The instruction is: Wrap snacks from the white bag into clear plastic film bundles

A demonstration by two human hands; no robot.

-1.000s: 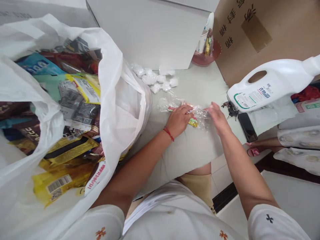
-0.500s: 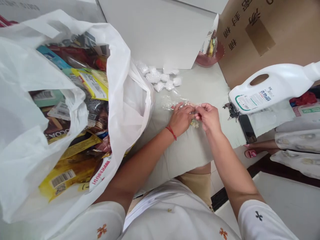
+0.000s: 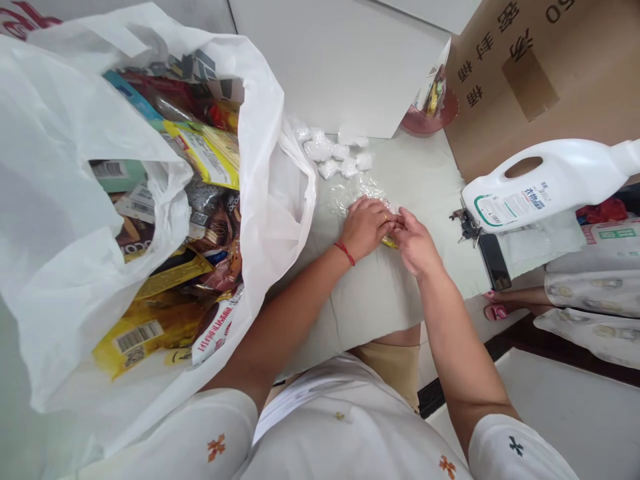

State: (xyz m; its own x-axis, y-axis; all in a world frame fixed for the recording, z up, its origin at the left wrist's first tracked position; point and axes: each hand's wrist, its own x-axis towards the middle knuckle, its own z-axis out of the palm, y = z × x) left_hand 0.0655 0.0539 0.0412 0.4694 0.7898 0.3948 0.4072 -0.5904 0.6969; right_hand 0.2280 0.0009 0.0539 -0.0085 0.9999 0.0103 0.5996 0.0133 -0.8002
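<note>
Hand nearer the white bag (image 3: 287,213): left hand (image 3: 365,227), palm down to the right of the bag, fingers close together, gently curved and pointing away from it; they covered most of the packet (image 3: 389,241).
Hand farther from the bag: right hand (image 3: 416,243), turned back toward the bag, thumb and fingers half bent, tips meeting the left fingertips; whether they pinched any wrapping could not be told.
Packet: right of the bag and apart from it, mainly beneath the left hand, its exposed part at the right fingertips; only a yellow edge showed. Long axis hidden, so its direction could not be told.
Clear film (image 3: 369,183): crumpled past the left knuckles, between the hand and the white bundles (image 3: 343,152).
Red cord (image 3: 345,253): round the left wrist, on the side toward the bag.
White bundles: in a cluster just right of the bag's far side.
Counter (image 3: 360,293): pale-covered, running rightward from the bag beneath both hands.
Keys (image 3: 469,228) and phone (image 3: 495,261): well right of the bag, past the right hand.
Detergent bottle (image 3: 543,190): lying on its side, farther right of the bag than the keys.
</note>
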